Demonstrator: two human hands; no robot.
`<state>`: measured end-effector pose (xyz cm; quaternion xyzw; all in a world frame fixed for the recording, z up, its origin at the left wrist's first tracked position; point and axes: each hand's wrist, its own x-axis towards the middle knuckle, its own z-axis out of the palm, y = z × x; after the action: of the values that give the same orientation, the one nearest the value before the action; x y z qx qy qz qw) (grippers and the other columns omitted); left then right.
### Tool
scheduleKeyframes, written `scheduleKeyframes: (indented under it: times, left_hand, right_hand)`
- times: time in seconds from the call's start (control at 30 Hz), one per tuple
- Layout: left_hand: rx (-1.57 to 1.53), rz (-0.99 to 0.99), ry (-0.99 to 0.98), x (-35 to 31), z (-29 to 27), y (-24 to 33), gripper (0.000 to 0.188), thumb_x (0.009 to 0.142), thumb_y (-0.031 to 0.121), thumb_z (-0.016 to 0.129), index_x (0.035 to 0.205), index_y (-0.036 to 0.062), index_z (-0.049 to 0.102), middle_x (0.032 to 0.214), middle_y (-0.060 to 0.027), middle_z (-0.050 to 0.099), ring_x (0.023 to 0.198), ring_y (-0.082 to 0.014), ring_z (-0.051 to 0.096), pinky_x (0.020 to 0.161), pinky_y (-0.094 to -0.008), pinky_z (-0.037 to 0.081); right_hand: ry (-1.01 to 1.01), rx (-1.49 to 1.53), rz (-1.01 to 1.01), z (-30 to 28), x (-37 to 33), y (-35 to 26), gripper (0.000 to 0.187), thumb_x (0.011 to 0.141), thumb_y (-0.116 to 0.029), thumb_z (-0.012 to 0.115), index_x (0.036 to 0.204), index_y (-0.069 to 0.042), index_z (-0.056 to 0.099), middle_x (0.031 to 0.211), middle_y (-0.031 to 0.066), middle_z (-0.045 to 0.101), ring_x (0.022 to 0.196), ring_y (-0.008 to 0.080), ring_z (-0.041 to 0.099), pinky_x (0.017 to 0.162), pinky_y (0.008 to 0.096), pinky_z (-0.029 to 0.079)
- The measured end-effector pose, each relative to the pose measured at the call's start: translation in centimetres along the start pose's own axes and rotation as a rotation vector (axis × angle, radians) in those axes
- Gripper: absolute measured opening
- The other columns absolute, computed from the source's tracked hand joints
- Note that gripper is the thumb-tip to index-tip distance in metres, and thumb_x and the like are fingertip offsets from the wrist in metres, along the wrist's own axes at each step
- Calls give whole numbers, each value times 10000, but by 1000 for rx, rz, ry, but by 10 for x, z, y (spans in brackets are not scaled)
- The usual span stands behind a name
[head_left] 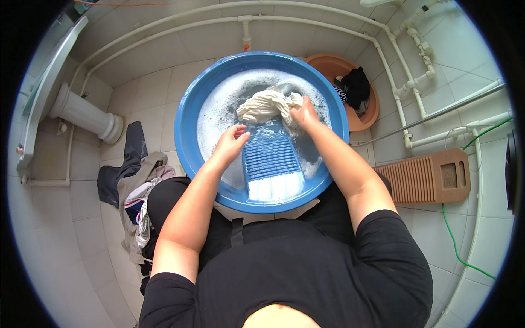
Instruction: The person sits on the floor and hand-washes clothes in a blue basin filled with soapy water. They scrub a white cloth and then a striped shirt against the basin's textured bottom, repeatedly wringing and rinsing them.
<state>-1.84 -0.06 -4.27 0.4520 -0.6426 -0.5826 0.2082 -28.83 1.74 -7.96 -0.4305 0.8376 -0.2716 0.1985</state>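
Sitting low, a person (284, 268) in black has a round blue basin (182, 131) between the legs. Pale floor tiles (156, 98) spread beyond its left rim. A clothes heap (135, 180) lies nearby, partly covered by the person's leg; any lettering on it is too small to make out. To the right, a brown washboard (410, 175) runs behind the other leg, its near end hidden. Close behind the blue rim, which cuts across it, sits an orange basin (373, 112) with dark garments (358, 87) that blur together. Inside the blue basin, suds (216, 98) surround a ribbed slope (272, 158). Just beyond it a wet cream cloth (265, 106) bunches up over the water, its underside unclear. The right hand (304, 115) pinches the cloth's right end; the left hand (232, 143), fingers loosely parted and holding nothing, hovers beside the slope.
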Motion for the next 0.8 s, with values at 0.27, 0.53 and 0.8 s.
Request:
scheduleKeyframes:
  times: [0.27,0.53,0.8]
  left_hand:
    - [-419,-304,-52,16,29,8,407,849,291,567,1183,70,496,1134,-65,519,1050,-184,452,840,-325,398]
    - [-968,-502,-11,31,36,-2,517,869,340,524,1236,0,393,1296,-168,363,1217,-325,335,971,-448,337]
    - [-1531,-202,-330,48,27,6,528,919,459,310,1219,51,458,1180,-131,529,1058,-267,528,915,-410,429]
  right_hand:
    - [-456,62,-16,38,44,83,520,770,-438,546,1111,-46,565,1094,195,584,1030,348,550,872,390,431]
    - [69,181,-88,21,-1,-33,423,707,-325,638,977,-7,570,972,188,611,918,318,598,797,377,466]
    - [13,308,-746,2,-127,-135,330,685,-150,656,994,-92,555,845,120,573,796,281,582,705,348,474]
